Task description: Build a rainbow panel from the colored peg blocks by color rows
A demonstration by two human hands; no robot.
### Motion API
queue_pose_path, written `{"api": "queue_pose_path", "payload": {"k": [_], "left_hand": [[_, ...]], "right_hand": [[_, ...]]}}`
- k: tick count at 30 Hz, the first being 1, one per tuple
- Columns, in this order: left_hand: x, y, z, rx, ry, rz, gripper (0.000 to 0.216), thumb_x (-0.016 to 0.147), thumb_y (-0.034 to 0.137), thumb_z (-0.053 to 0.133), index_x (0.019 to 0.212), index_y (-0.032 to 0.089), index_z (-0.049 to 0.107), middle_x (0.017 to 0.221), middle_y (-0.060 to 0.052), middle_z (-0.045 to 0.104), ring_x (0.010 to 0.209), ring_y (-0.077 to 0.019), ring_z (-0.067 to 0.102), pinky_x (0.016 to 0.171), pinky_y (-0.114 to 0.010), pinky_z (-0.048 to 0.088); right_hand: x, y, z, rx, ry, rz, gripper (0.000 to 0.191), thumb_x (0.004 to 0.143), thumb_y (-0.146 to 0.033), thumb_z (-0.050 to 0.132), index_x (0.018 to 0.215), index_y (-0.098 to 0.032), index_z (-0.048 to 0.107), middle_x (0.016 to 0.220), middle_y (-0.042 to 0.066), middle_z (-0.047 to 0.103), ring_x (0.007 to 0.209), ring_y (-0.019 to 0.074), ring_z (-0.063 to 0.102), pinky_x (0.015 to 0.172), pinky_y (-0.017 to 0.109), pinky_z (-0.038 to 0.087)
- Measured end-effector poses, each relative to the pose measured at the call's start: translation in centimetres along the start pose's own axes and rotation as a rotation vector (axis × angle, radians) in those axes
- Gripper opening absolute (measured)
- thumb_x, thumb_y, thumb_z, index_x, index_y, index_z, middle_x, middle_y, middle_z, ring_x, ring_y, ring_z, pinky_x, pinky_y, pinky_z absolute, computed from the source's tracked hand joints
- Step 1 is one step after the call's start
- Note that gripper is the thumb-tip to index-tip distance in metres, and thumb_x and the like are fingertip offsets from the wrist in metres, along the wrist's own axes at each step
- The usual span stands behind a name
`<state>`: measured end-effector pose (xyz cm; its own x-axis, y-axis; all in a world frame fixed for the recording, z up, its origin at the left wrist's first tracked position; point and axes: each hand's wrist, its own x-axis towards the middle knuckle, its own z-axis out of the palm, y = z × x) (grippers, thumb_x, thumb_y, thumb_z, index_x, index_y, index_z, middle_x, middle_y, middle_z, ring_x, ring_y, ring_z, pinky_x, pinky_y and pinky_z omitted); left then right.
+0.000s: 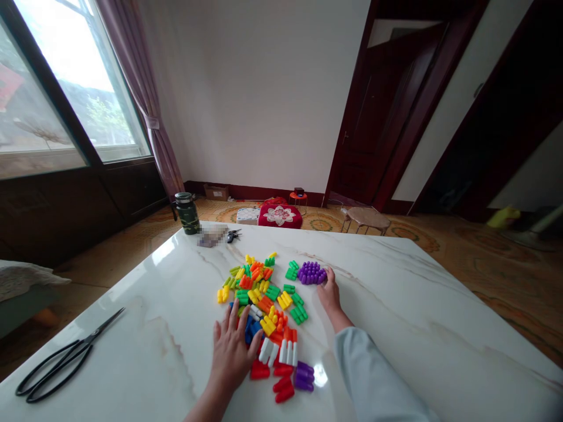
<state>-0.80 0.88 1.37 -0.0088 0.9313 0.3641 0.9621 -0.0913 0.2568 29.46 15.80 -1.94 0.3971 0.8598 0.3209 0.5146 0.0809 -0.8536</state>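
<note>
Left hand flat, fingers spread, on near-left edge of the plastic block pile mid-counter — grip apart, holding nothing. Right hand fingertips touch purple block cluster at far right — grip apart. Scissors near left.

My left hand lies flat, fingers spread, near. My right hand reaches farther, sleeved forearm extended, fingers loosely curled.

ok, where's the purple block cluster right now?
In the head view the purple block cluster sits at the far right edge of the pile of coloured blocks on the marble table, beside green blocks, with the right hand touching its right side.
</note>
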Motion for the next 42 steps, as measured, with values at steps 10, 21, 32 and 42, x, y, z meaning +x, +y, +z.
{"api": "queue_pose_path", "payload": {"k": [10,21,32,42], "left_hand": [[0.0,-0.1,0.3,-0.01,-0.004,-0.001,0.054,0.091,0.046,0.046,0.14,0.022,0.049,0.156,-0.011,0.032,0.144,-0.0305,0.027,0.113,-0.056,0.026],[0.0,0.0,0.3,-0.031,0.0,-0.009,0.054,0.09,0.044,0.047,0.139,0.022,0.05,0.156,-0.012,0.032,0.144,-0.0308,0.026,0.113,-0.057,0.024],[0.0,-0.3,0.8,-0.024,0.009,-0.003,0.054,0.091,0.045,0.046,0.141,0.023,0.048,0.157,-0.011,0.031,0.145,-0.0306,0.025,0.113,-0.058,0.023],[-0.1,-0.3,0.9,-0.034,0.005,-0.011,0.054,0.09,0.044,0.048,0.14,0.023,0.049,0.157,-0.011,0.031,0.145,-0.0318,0.026,0.113,-0.058,0.024]], "right_hand": [[-0.3,0.3,-0.2,0.006,0.017,-0.097,0.07,0.062,-0.024,0.045,0.131,-0.025,0.043,0.117,0.009,0.064,0.109,0.0335,0.061,0.09,0.055,0.047],[-1.9,-1.6,-0.8,-0.052,0.161,-0.135,0.061,0.066,-0.023,0.049,0.127,-0.015,0.047,0.127,0.017,0.057,0.12,0.0304,0.052,0.102,0.051,0.041],[-4.8,-7.4,4.0,0.028,-0.294,-0.329,0.035,0.084,-0.037,0.054,0.11,-0.018,0.068,0.12,0.014,0.067,0.117,0.0281,0.059,0.105,0.047,0.044],[-3.3,-7.8,6.2,0.126,-0.467,-0.177,0.058,0.084,-0.059,0.052,0.126,-0.019,0.062,0.136,0.013,0.058,0.129,0.0285,0.051,0.111,0.048,0.037]]}}
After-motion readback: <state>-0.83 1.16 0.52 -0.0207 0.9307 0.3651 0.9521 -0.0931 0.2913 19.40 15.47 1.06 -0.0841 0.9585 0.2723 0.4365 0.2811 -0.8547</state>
